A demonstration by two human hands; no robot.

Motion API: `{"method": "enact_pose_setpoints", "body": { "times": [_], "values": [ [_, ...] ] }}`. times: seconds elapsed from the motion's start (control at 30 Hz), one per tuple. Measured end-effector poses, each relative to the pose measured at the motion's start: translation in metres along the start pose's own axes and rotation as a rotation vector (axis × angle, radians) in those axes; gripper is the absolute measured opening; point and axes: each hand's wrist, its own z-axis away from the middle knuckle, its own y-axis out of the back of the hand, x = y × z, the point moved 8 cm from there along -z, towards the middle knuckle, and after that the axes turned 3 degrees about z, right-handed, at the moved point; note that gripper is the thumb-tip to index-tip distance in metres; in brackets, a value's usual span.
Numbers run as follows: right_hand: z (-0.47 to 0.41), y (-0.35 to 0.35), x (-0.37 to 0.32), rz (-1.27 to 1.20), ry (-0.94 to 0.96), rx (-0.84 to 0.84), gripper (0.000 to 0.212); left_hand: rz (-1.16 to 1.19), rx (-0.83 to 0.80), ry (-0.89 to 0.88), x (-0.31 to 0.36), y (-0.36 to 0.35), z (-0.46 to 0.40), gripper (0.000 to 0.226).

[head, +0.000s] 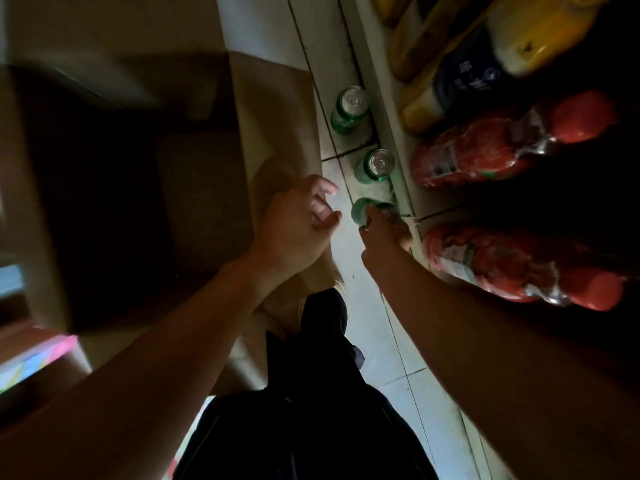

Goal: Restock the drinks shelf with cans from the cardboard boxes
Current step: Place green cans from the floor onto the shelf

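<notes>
Three green cans stand in a row on the tiled floor along the foot of the shelf. The far can (pixel 348 109) and the middle can (pixel 374 165) stand free with silver tops showing. My right hand (pixel 382 233) grips the nearest green can (pixel 362 210) from above, hiding most of it. My left hand (pixel 298 223) hovers over the flap of the open cardboard box (pixel 277 126), fingers loosely curled and apart, holding nothing. The box's inside is dark, so its contents are hidden.
The low shelf edge (pixel 391 133) runs along the right. Red bottle packs (pixel 485 154) and yellow and dark bottles (pixel 478 71) lie on it. My dark-trousered leg (pixel 322 341) is below. A pink and white package (pixel 34 358) sits at the left edge.
</notes>
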Motion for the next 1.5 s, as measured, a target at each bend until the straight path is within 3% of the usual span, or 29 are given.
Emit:
{"method": "enact_pose_setpoints", "body": {
  "times": [0.07, 0.13, 0.23, 0.3, 0.37, 0.43, 0.53, 0.6, 0.7, 0.8, 0.9, 1.0, 1.2, 1.5],
  "values": [
    [0.049, 0.022, -0.004, -0.138, 0.014, 0.057, 0.037, -0.025, -0.037, 0.017, 0.015, 0.006, 0.014, 0.036],
    [0.102, 0.044, -0.014, -0.215, 0.055, 0.005, 0.036, -0.089, -0.098, 0.016, 0.035, 0.015, 0.029, 0.052],
    [0.181, 0.077, -0.048, -0.034, 0.245, -0.165, 0.053, -0.277, -0.244, -0.067, 0.077, 0.025, 0.049, 0.095],
    [0.255, 0.107, -0.082, 0.132, 0.387, -0.241, 0.061, -0.313, -0.374, -0.137, 0.13, 0.033, 0.075, 0.109],
    [0.317, 0.128, -0.113, 0.24, 0.479, -0.318, 0.064, -0.3, -0.49, -0.195, 0.179, 0.037, 0.101, 0.107],
    [0.394, 0.158, -0.145, 0.311, 0.56, -0.364, 0.065, -0.283, -0.552, -0.279, 0.243, 0.049, 0.142, 0.088],
    [0.5, 0.211, -0.187, 0.365, 0.68, -0.35, 0.071, -0.285, -0.494, -0.386, 0.342, 0.073, 0.206, 0.06],
    [0.556, 0.238, -0.202, 0.313, 0.736, -0.342, 0.077, -0.215, -0.422, -0.413, 0.395, 0.088, 0.244, 0.059],
    [0.643, 0.297, -0.223, 0.199, 0.831, -0.227, 0.09, -0.131, -0.369, -0.501, 0.477, 0.093, 0.313, 0.059],
    [0.715, 0.367, -0.241, 0.03, 0.947, -0.034, 0.078, -0.051, -0.295, -0.575, 0.555, 0.089, 0.374, 0.055],
    [0.767, 0.43, -0.245, -0.017, 1.044, 0.165, 0.072, 0.091, -0.372, -0.557, 0.605, 0.066, 0.424, 0.058],
    [0.807, 0.494, -0.24, -0.056, 1.124, 0.293, 0.069, 0.095, -0.496, -0.658, 0.649, 0.036, 0.473, 0.073],
    [0.846, 0.609, -0.206, -0.092, 1.229, 0.498, 0.068, 0.058, -0.636, -0.814, 0.7, -0.033, 0.563, 0.082],
    [0.836, 0.756, -0.155, -0.107, 1.252, 0.639, 0.075, 0.107, -0.49, -0.967, 0.735, -0.151, 0.662, 0.06]
  ]
}}
